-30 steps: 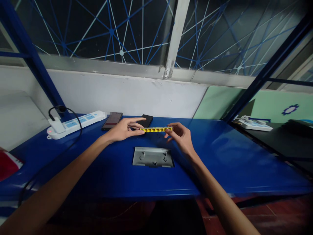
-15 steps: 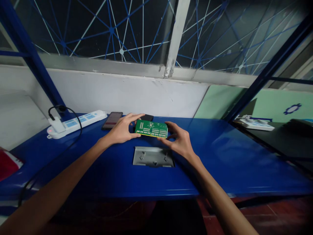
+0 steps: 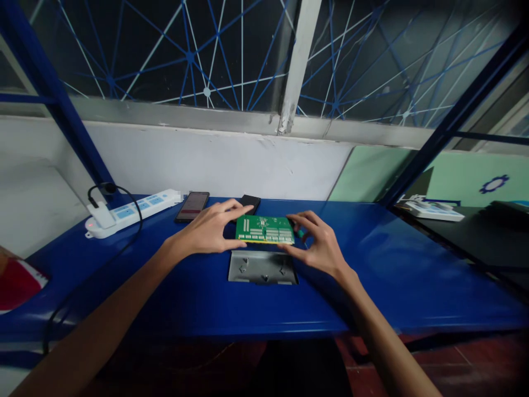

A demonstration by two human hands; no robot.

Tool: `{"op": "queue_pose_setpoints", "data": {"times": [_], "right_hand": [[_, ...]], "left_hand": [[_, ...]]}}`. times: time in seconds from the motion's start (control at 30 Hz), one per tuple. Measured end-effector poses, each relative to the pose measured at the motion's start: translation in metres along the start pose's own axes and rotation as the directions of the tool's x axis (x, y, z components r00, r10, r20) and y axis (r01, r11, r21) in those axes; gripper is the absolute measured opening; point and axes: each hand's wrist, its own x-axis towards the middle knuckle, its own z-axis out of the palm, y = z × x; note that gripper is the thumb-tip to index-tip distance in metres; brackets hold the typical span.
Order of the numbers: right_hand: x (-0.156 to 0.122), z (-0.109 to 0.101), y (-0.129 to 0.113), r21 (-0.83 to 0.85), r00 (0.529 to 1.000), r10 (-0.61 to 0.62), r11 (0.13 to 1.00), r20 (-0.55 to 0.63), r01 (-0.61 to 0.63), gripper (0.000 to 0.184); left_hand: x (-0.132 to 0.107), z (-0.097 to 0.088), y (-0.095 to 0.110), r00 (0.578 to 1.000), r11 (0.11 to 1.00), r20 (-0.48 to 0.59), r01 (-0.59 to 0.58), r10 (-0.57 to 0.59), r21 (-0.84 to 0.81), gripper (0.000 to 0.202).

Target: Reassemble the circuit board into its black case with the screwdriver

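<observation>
Between my two hands is a green circuit board, its pale connectors lined up along the near edge. My left hand grips the board's left end, thumb at the near side and fingers at the far side. At the opposite end my right hand pinches the right edge in the same way. Just nearer to me, a grey metal tray-like plate with small raised posts lies flat on the blue table. A small green object shows partly behind my right fingers; its kind is unclear.
A smartphone and a black flat object lie at the back of the table. At the left, a white power strip has a plug and a black cable. Something red sits at the left edge.
Both hands have carried the circuit board slightly right and nearer to me, toward the metal plate. The small green object has come into sight by my right fingers.
</observation>
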Motion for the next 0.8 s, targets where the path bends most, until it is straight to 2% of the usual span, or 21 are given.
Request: {"op": "queue_pose_setpoints", "data": {"times": [0.17, 0.27, 0.33, 0.57, 0.8], "right_hand": [[-0.03, -0.013, -0.006, 0.043, 0.991, 0.031, 0.998, 0.127, -0.037, 0.054], [-0.049, -0.011, -0.009, 0.036, 0.983, 0.02, 0.999, 0.183, -0.027, 0.054], [-0.059, -0.009, -0.011, 0.017, 0.981, 0.023, 0.999, 0.192, -0.027, 0.063], [-0.065, -0.006, -0.015, -0.017, 0.98, 0.016, 1.0, 0.201, -0.013, 0.044], [-0.065, -0.006, -0.016, -0.046, 0.976, 0.033, 0.999, 0.217, -0.023, 0.041]], "left_hand": [[-0.003, -0.004, 0.024, 0.976, 0.999, 0.212, -0.044, 0.039, 0.017, 0.082], [-0.004, 0.0, 0.032, 0.939, 0.996, 0.332, -0.084, 0.087, -0.022, 0.074], [-0.004, 0.003, 0.035, 0.92, 0.995, 0.378, -0.098, 0.104, -0.036, 0.069], [-0.004, 0.007, 0.036, 0.909, 0.995, 0.405, -0.082, 0.095, -0.049, 0.063], [-0.004, 0.007, 0.034, 0.912, 0.997, 0.405, -0.053, 0.071, -0.054, 0.059]]}}
